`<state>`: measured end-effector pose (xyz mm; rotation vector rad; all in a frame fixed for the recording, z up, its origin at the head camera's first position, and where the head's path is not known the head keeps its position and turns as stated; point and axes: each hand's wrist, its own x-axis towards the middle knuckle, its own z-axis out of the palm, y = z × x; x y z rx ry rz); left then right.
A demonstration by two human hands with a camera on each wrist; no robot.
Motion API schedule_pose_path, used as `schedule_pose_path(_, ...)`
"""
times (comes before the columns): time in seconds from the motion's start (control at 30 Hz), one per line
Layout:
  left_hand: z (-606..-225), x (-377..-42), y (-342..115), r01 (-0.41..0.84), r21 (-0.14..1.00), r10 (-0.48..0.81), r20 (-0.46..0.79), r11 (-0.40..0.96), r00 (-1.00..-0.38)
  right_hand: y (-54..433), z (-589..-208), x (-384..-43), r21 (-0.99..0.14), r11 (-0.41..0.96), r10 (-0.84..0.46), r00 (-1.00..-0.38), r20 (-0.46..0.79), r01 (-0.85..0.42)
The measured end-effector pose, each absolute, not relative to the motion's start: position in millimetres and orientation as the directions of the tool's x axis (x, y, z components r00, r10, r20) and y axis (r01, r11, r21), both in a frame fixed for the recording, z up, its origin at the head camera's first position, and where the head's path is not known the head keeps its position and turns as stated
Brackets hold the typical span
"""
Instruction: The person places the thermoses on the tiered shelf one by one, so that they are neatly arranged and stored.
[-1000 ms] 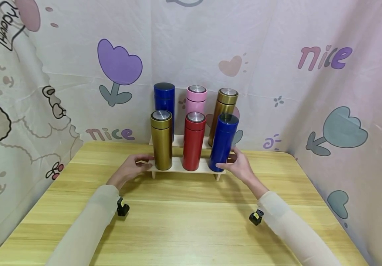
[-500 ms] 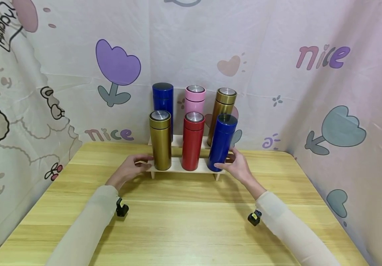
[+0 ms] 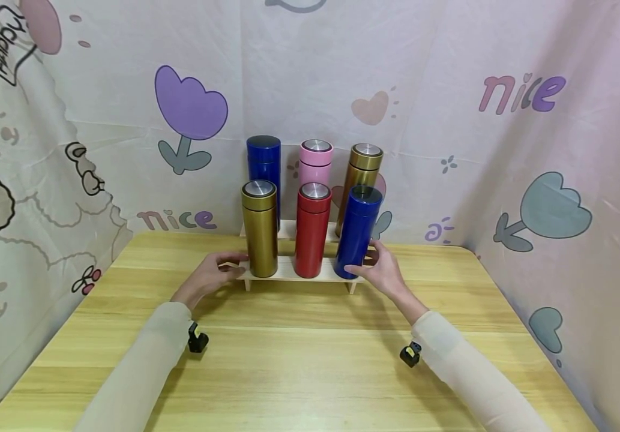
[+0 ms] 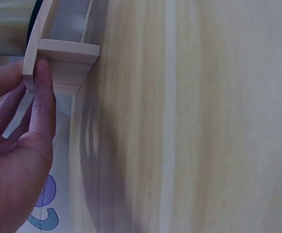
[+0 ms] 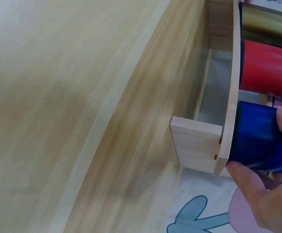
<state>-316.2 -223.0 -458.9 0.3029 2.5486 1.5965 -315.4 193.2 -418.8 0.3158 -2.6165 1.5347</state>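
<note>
On the front tier of a two-tier wooden shelf [image 3: 287, 264] stand a gold thermos bottle [image 3: 259, 234], a red thermos bottle [image 3: 312, 234] and a blue thermos bottle [image 3: 360, 231]. My right hand [image 3: 385, 273] grips the blue bottle low down, thumb in front and fingers behind. That bottle stands close to the shelf's right end. At the opposite end, my left hand [image 3: 212, 275] pinches the front board; the left wrist view shows the thumb beneath the board [image 4: 30, 63] and fingers on its other side.
Behind, the raised back tier carries a second blue bottle [image 3: 263, 159], a pink bottle [image 3: 316, 162] and another gold bottle [image 3: 364, 171]. The shelf stands near the far edge of the wooden table [image 3: 299, 360], against a printed cloth backdrop [image 3: 293, 78].
My right hand and the blue bottle have shifted slightly left along the front tier. The left hand keeps its place at the shelf end; the head view moved a little.
</note>
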Motion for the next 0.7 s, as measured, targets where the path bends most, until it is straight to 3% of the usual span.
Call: schedule_pose_path(0.7,-464.0,-317.3,-225.0,0.104,0.893,0.211,0.01,0.438,-0.977,187.7,-426.2,-315.9,-0.809,0.532,-0.136,-0.968,0.21,-0.25)
